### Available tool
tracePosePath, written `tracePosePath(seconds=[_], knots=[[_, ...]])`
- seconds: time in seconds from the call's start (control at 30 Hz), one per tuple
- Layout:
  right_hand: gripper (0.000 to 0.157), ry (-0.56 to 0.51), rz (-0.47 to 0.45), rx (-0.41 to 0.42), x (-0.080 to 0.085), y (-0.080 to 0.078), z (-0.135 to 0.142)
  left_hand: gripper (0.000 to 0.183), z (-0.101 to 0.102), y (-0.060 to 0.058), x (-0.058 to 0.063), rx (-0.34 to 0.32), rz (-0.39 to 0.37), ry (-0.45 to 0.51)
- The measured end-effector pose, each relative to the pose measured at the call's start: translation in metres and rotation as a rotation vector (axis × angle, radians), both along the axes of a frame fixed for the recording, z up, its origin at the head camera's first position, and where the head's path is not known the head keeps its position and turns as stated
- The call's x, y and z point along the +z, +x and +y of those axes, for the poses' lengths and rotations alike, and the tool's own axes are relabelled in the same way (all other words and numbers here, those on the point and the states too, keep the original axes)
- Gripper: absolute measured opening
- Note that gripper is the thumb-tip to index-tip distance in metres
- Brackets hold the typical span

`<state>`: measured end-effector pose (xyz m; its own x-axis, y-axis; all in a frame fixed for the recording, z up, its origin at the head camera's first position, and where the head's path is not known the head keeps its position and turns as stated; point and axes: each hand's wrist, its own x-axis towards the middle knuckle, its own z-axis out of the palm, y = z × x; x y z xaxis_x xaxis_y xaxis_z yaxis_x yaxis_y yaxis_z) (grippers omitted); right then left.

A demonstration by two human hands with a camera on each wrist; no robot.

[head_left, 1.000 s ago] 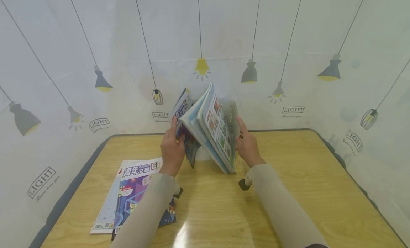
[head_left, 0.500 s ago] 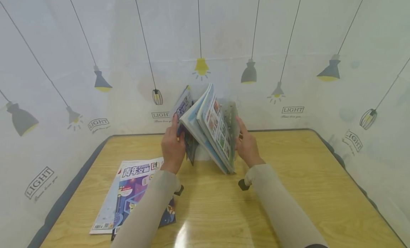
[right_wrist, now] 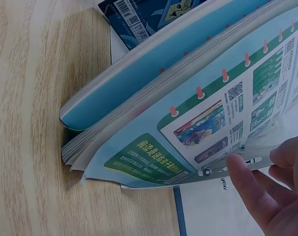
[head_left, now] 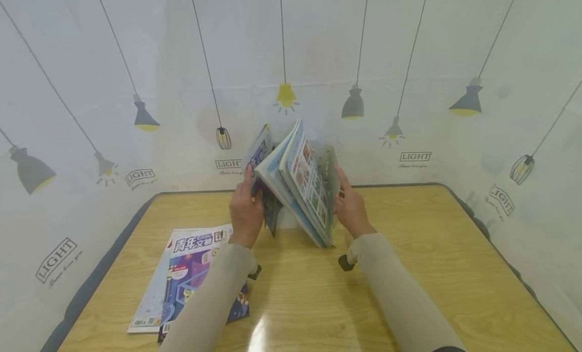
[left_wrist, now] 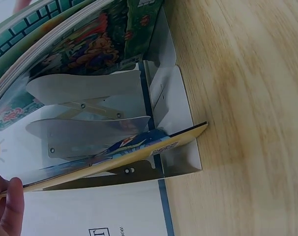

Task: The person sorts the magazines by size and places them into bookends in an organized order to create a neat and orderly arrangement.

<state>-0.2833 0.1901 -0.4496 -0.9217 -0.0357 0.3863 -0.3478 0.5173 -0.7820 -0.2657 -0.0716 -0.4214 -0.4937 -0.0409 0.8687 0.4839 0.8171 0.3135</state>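
An expanding book rack (left_wrist: 178,108) with upright divider plates stands near the back wall. Toward its right side lean several thick light-blue magazines (head_left: 297,185), their back covers showing in the right wrist view. A thinner purple-and-white magazine (head_left: 260,152) tilts outward at the rack's left end. My left hand (head_left: 246,210) pinches this magazine's edge between thumb and fingers. My right hand (head_left: 351,205) rests with extended fingers against the rack's right end plate (head_left: 333,165), beside the thick magazines. Its thumb (right_wrist: 242,179) touches the plate near the holes.
Two more magazines lie overlapping on the wooden table (head_left: 409,271) at front left: a purple one (head_left: 191,271) on top of a pale one (head_left: 152,296), partly under my left sleeve. A wall covering (head_left: 318,49) with printed lamps surrounds the table's back and sides.
The thin magazine at the rack's left end has shifted slightly, rising a little and then settling lower under my left hand. My right hand and the thick magazines have stayed almost still.
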Motion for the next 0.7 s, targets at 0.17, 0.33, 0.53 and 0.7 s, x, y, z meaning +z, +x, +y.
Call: tracePosePath(seconds=[0.17, 0.33, 0.53, 0.7], knots=[[0.083, 0.003, -0.020, -0.005, 0.0010, 0.0002, -0.0007, 0.071, -0.0009, 0.0004, 0.0005, -0.003, 0.022, -0.015], [0.085, 0.006, -0.020, -0.003, 0.0010, 0.0001, -0.0001, 0.072, -0.0020, 0.0005, -0.0001, -0.005, 0.011, -0.021], [0.085, 0.012, -0.016, -0.004, 0.0000, -0.0007, 0.0004, 0.070, -0.0039, 0.0012, -0.0010, -0.031, 0.003, -0.023], [0.085, 0.015, -0.007, -0.010, -0.0003, -0.0020, 0.0001, 0.064, -0.0057, 0.0011, -0.0041, -0.055, 0.016, -0.043]])
